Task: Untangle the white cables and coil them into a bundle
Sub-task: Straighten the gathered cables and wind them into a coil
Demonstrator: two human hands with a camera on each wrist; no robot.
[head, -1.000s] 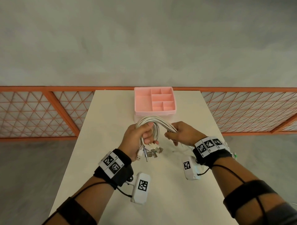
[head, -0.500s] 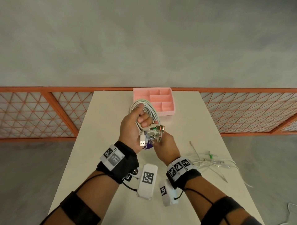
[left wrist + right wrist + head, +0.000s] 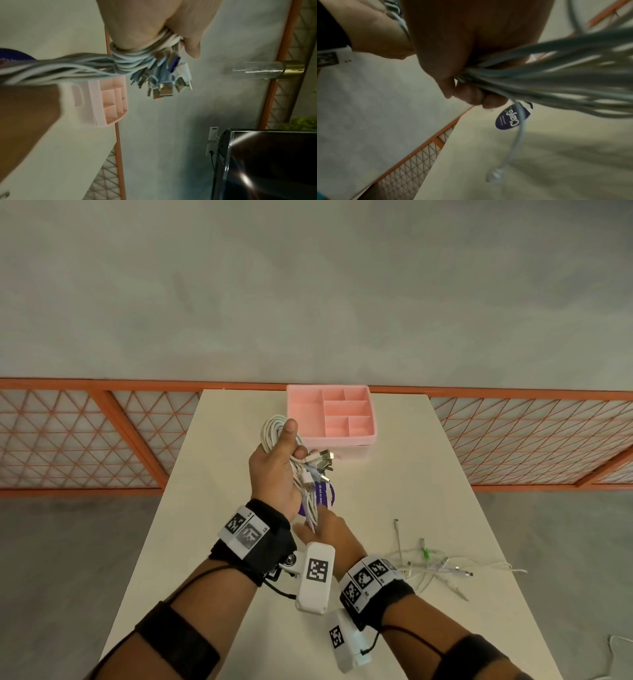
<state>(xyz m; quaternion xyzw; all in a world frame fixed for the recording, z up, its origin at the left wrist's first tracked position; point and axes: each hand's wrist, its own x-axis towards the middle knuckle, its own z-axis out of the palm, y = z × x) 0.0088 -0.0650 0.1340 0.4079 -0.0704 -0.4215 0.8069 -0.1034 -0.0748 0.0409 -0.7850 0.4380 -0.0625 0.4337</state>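
A coil of white cables (image 3: 274,428) is held above the table's middle. My left hand (image 3: 275,470) grips its upper part, thumb stretched over the loop, and a cluster of USB plugs (image 3: 320,463) sticks out to the right of the fingers. In the left wrist view the cables (image 3: 137,59) wrap under the fingers with the plugs (image 3: 164,83) fanned below. My right hand (image 3: 330,534) sits lower and nearer me and grips the coil's lower strands (image 3: 539,75). One loose cable end (image 3: 496,174) dangles from it.
A pink compartment tray (image 3: 342,436) stands at the table's far edge. A round purple label (image 3: 322,496) lies on the table under the hands. A small tangle of thin white cables (image 3: 431,568) lies at the right side. Orange mesh railing (image 3: 85,436) surrounds the table.
My right hand has moved from beside the coil to below it, nearer me, pulling the strands down. The left hand has tilted the coil upright, and the plugs now point right.
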